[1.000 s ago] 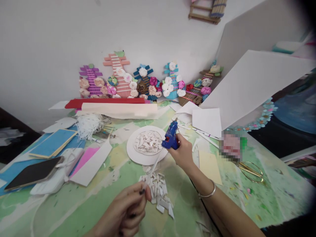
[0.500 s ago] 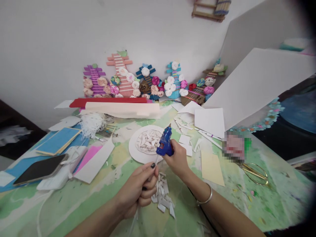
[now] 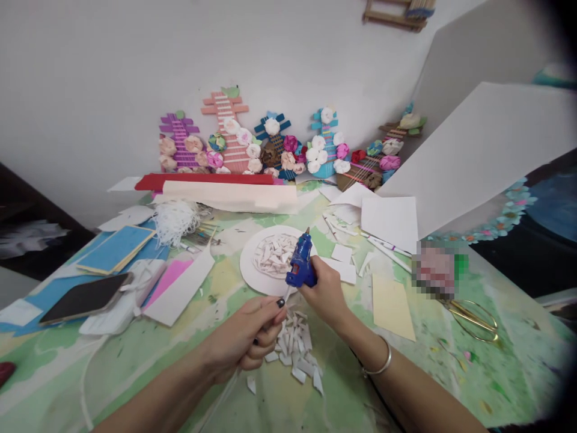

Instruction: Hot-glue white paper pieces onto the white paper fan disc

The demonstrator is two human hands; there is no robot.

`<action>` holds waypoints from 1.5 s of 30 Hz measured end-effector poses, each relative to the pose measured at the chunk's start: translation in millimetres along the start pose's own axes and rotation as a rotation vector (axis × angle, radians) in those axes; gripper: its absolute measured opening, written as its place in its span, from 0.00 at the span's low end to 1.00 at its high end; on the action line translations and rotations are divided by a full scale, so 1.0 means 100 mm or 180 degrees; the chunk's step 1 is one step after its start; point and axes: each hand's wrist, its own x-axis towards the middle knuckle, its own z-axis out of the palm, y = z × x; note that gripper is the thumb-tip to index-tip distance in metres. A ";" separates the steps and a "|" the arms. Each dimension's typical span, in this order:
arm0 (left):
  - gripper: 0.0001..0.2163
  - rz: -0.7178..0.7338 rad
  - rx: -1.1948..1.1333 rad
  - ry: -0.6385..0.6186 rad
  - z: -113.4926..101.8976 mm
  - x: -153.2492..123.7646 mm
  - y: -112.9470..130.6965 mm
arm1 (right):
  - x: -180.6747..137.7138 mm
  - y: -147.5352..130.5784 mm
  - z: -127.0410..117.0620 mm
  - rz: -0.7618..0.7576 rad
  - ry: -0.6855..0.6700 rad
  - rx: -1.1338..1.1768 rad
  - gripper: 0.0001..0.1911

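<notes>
A blue hot glue gun (image 3: 301, 264) is gripped in my right hand (image 3: 328, 290), its nozzle pointing up and away from me. My left hand (image 3: 252, 334) is closed around a long translucent glue stick (image 3: 219, 402), whose upper end reaches the back of the gun. Just beyond the gun lies a round white disc (image 3: 250, 272), its middle covered with small white cut pieces (image 3: 274, 252). More loose white scraps (image 3: 295, 346) lie in a pile on the table between my forearms. The gun hides part of the disc's right side.
Gold-handled scissors (image 3: 473, 319) and a yellow paper sheet (image 3: 393, 307) are at right. On the left sit a phone (image 3: 85, 296), a white power strip (image 3: 106, 316), and white string (image 3: 177, 222). Decorated guitar-shaped crafts (image 3: 232, 135) line the wall behind paper rolls (image 3: 229, 195).
My left hand has shifted slightly left and down, with the glue stick slanting more to the left. The whole scene has shifted a little as the camera turned.
</notes>
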 end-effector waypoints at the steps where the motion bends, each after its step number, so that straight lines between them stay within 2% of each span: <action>1: 0.14 -0.0014 0.0048 -0.0008 -0.01 -0.01 0.01 | 0.00 0.00 0.00 -0.0005 -0.0011 -0.0003 0.10; 8: 0.17 -0.0074 0.0427 -0.0111 -0.10 -0.04 0.07 | -0.01 -0.04 0.01 0.0016 -0.0153 0.0130 0.11; 14: 0.15 -0.0182 0.1017 0.0464 -0.06 -0.08 0.13 | -0.02 -0.04 0.02 0.0019 -0.0191 0.0061 0.10; 17: 0.14 -0.0087 0.1157 0.0588 -0.04 -0.08 0.12 | -0.03 -0.01 0.02 -0.0096 -0.0109 -0.0087 0.09; 19: 0.14 -0.0080 0.0898 0.0454 -0.04 -0.08 0.10 | -0.04 0.00 0.02 -0.0190 -0.0036 -0.0160 0.09; 23: 0.13 -0.0263 -0.0057 -0.0185 -0.03 -0.05 0.08 | -0.05 0.02 0.04 -0.0269 0.0078 -0.0165 0.09; 25: 0.12 -0.0260 -0.0441 -0.0316 -0.02 -0.03 0.07 | -0.05 0.01 0.04 -0.0229 0.0166 -0.0146 0.08; 28: 0.11 -0.0048 -0.0705 -0.0251 0.02 0.01 0.04 | -0.05 0.00 0.05 -0.0154 0.0233 -0.0103 0.07; 31: 0.12 0.0161 -0.0547 -0.0066 0.06 0.03 0.00 | -0.06 -0.02 0.06 -0.0099 0.0178 -0.0048 0.07; 36: 0.12 0.0243 -0.0440 0.0206 0.11 0.02 0.00 | -0.07 -0.03 0.06 0.0029 0.0146 0.0002 0.06; 39: 0.10 0.0354 -0.0610 0.0158 0.14 0.07 0.02 | -0.06 -0.01 0.07 0.0173 0.0010 0.0090 0.06; 42: 0.09 0.0682 -0.0685 0.0043 0.16 0.17 0.03 | 0.00 0.03 0.06 0.0377 -0.0154 0.0203 0.07; 45: 0.13 0.1019 -0.0436 -0.0033 0.15 0.23 0.07 | 0.08 0.09 0.00 0.0565 0.0005 0.0272 0.06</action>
